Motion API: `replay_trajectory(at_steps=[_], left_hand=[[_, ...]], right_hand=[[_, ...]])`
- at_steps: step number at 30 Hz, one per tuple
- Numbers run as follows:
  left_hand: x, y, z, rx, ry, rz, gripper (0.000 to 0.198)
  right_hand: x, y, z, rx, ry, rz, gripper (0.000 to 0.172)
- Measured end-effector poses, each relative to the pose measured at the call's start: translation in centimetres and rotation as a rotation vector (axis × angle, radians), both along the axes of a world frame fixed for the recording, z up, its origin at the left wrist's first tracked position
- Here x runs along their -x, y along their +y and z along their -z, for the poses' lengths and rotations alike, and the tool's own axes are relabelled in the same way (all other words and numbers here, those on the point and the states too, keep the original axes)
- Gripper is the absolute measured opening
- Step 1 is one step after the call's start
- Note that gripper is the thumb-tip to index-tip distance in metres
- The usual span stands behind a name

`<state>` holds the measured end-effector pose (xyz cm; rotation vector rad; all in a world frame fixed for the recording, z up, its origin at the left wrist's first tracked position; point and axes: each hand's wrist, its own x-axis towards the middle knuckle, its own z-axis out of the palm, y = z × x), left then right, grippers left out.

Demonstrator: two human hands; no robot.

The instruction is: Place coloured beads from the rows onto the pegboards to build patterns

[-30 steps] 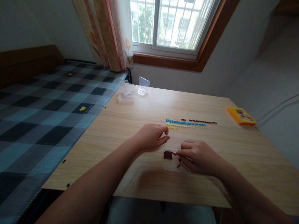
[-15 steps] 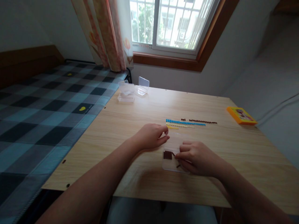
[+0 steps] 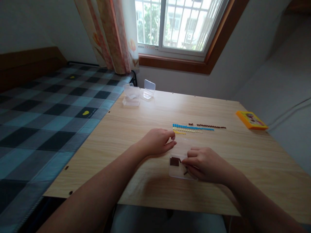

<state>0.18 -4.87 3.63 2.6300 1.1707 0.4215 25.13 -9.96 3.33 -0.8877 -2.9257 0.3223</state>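
My left hand (image 3: pixel 159 141) hovers over the table beside the clear box, thumb and forefinger apart with nothing between them. Inside the shallow clear plastic box (image 3: pixel 173 174) lies a dark brown square plate (image 3: pixel 174 161). The fingertips of my right hand (image 3: pixel 199 163) are together over the box, at the end of a thin brown building-block piece (image 3: pixel 180 160) next to the plate. Another small dark piece (image 3: pixel 186 172) lies under the right thumb. My right hand hides the box's right part.
Beyond my hands run rows of tiny blue bricks (image 3: pixel 191 127), yellow bricks (image 3: pixel 180 133), cream bricks (image 3: pixel 199 131) and brown bricks (image 3: pixel 211 126). Clear open boxes (image 3: pixel 131 102) stand at the table's far left. An orange-yellow box (image 3: pixel 251 120) lies near the right edge. A checked bed (image 3: pixel 48 136) adjoins the left side.
The thin brown piece has shifted very slightly at my right fingertips. Both hands stay in almost the same place.
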Motion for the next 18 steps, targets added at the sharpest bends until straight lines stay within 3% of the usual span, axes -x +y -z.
replay_trajectory(at_steps=[18], left_hand=[[-0.07,-0.08,-0.24,0.014,0.001,0.0,0.017]], right_hand=[[0.0,0.06,-0.08,-0.016,0.003,-0.003,0.02]])
